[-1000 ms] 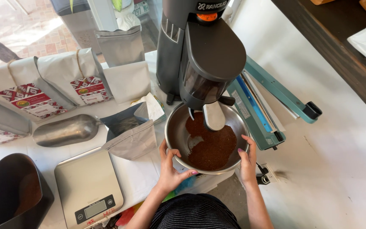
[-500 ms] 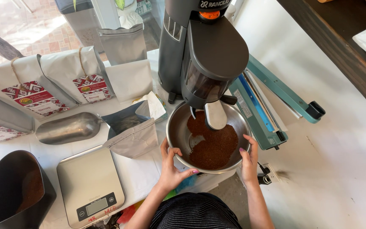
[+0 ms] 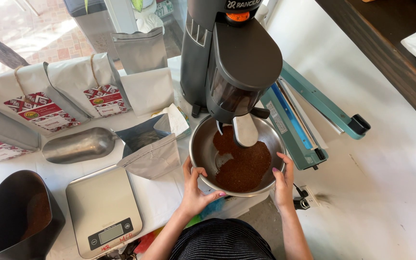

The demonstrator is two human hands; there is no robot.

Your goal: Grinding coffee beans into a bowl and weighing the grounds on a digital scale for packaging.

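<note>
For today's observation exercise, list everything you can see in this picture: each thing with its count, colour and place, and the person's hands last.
Grinder: one, dark grey, above the bowl.
Bowl: one, steel, under the spout, holding brown grounds.
Open pouch: one, silver, left of the bowl.
Scoop: one, metal, left of the pouch.
Scale: one, silver, front left.
Labelled bags: several, white, back left.
Hopper: one, black, far left corner.
Heat sealer: one, teal, right of the grinder.
Left hand: on the bowl's left rim.
Right hand: on its right rim.

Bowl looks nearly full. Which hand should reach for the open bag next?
Probably the left hand: it grips the bowl rim on the side nearest the open bag. The right hand is across the bowl.
</note>
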